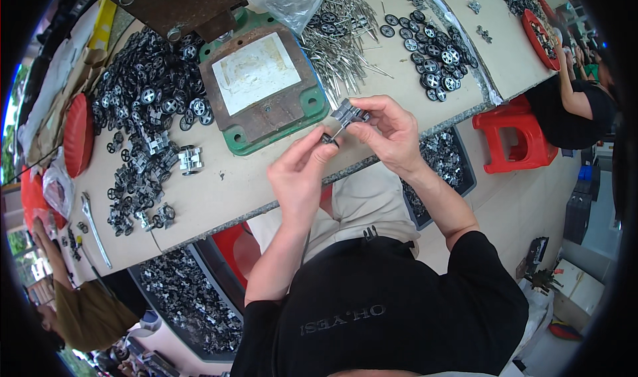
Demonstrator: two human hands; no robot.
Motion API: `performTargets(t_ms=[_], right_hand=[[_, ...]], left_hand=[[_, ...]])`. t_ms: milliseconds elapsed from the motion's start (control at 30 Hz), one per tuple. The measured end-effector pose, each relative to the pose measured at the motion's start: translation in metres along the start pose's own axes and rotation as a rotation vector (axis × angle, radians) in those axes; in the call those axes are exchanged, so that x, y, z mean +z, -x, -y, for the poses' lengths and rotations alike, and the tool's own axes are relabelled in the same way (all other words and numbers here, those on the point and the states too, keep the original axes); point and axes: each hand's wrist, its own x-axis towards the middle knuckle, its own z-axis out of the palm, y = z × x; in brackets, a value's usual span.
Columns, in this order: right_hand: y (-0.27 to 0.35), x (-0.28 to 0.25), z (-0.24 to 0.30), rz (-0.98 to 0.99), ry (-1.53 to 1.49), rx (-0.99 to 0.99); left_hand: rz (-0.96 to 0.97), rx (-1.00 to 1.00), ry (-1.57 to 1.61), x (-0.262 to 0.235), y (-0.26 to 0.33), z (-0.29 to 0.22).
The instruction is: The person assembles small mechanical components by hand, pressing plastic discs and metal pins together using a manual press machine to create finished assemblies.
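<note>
My right hand (pixel 392 134) grips the small grey plastic chassis (pixel 348 113) above the tabletop (pixel 252 184) edge, left hand (pixel 299 171) pinching a black wheel-and-axle (pixel 330 138); misaligned axle could slip, drop.

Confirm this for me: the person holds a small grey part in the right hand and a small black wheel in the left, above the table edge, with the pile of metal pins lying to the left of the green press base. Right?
Not quite. In the head view the pile of metal pins lies to the right of the green press base, not the left. The rest holds: the right hand holds the small grey part and the left hand the small black wheel, above the table edge.
</note>
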Motion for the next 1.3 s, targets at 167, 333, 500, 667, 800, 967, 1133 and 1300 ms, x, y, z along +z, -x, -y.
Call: performTargets(t_ms=[167, 333, 500, 667, 800, 967, 1133, 1300], right_hand=[[0.008, 0.006, -0.002, -0.047, 0.017, 0.012], [0.002, 0.008, 0.001, -0.066, -0.095, 0.15], [-0.003, -0.003, 0.012, 0.04, 0.179, 0.168], [-0.016, -0.006, 0.015, 0.141, 0.544, -0.167], [-0.068, -0.056, 0.018, 0.042, 0.657, 0.055], [-0.116, -0.117, -0.031, -0.067, 1.347, -0.058], [-0.113, -0.112, -0.028, 0.026, 1.359, -0.024], [-0.109, -0.115, -0.036, 0.014, 1.316, -0.058]], left_hand=[[0.041, -0.056, 0.138, 0.001, -0.005, -0.009], [-0.009, 0.195, -0.144, 0.002, -0.004, 0.001], [0.061, -0.001, -0.022, -0.002, -0.012, -0.002], [0.111, -0.061, 0.144, -0.004, -0.011, 0.004], [0.162, -0.115, 0.209, -0.002, -0.011, 0.0], [0.18, -0.143, 0.261, -0.004, -0.013, 0.0], [0.18, -0.175, 0.323, -0.006, -0.013, -0.003], [0.192, -0.175, 0.332, -0.006, -0.013, -0.003]])
